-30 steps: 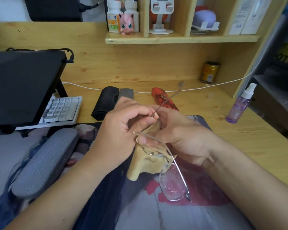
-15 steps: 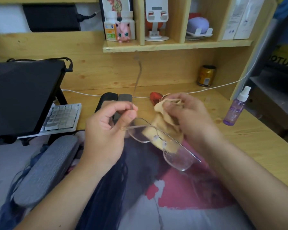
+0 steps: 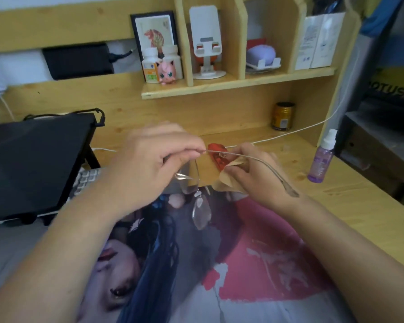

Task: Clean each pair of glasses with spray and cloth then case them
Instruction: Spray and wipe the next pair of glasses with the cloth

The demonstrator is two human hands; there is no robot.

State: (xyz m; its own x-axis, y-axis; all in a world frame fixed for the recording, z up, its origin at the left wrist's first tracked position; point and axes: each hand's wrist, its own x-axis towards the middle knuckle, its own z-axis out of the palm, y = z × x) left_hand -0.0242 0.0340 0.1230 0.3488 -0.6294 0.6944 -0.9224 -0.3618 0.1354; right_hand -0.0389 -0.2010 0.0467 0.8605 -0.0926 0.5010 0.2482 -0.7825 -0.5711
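1. Since half a second back the glasses (image 3: 197,197) have swung from lying flat between the hands to hanging lens-down, and the cloth (image 3: 226,183) has gone from behind the lens to bunched under the right hand (image 3: 254,176), working along the temple arm.
2. Left hand (image 3: 149,164) has a tight fingertip pinch grip right at the hinge end of the frame. Right hand's grip is closed on the tan cloth, with the long temple arm running across its back toward the wrist.
3. Everything's in the air over the printed mat (image 3: 254,264) on the bench, nothing resting.
4. Risk one: that rimless frame looks thin, and pulling the cloth outward while the other hand pinches the hinge could bend the arm or stress the lens mount.
5. Risk two: the lenses dangle free, so a slip of the pinch drops them onto the mat.
6. Red case (image 3: 217,157) sits just behind the hands, spray bottle (image 3: 322,159) well off to the right, so casing is an easy reach.
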